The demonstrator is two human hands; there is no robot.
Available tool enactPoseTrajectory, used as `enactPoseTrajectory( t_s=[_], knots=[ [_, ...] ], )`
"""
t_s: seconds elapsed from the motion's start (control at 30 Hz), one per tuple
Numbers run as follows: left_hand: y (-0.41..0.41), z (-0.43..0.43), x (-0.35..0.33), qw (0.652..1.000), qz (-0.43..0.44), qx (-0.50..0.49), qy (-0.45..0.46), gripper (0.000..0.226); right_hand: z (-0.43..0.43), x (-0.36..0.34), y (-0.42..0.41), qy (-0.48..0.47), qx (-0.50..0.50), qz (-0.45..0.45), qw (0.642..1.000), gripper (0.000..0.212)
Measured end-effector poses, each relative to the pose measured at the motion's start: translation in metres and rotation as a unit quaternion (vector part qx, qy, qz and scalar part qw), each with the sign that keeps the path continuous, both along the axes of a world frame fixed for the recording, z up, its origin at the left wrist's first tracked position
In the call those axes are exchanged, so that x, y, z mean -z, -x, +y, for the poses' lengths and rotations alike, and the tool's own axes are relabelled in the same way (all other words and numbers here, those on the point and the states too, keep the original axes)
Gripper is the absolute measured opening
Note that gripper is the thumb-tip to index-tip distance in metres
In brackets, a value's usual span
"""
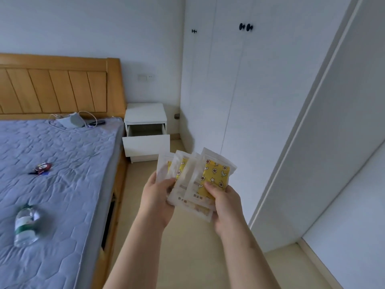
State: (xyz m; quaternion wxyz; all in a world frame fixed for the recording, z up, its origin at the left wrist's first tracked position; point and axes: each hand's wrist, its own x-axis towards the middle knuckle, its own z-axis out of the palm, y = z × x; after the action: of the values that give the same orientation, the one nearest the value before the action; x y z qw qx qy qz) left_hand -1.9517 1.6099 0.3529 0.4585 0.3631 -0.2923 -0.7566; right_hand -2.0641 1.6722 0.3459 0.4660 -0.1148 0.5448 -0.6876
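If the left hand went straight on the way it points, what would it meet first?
Nothing near. Past the left hand and the packets it holds lies open floor. The first thing in line is probably the open drawer of the nightstand, though depth is unclear.

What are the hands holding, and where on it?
A fanned bunch of packets, held by their lower ends: the left hand grips the lower left, the right hand the lower right.
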Motion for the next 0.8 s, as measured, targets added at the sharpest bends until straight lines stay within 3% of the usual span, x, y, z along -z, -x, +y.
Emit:
enactPoseTrajectory(
  t_s=[0.3,0.8],
  knots=[
    [-0.01,-0.181,-0.008,1.0,0.014,0.011,-0.022,0.028,-0.181,-0.016,-0.009,0.043,-0.045,-0.046,0.997,0.009],
    [0.018,-0.421,0.009,0.995,-0.029,-0.093,-0.025,0.024,-0.448,0.011,0.03,0.028,-0.107,-0.031,0.993,0.011]
  ],
)
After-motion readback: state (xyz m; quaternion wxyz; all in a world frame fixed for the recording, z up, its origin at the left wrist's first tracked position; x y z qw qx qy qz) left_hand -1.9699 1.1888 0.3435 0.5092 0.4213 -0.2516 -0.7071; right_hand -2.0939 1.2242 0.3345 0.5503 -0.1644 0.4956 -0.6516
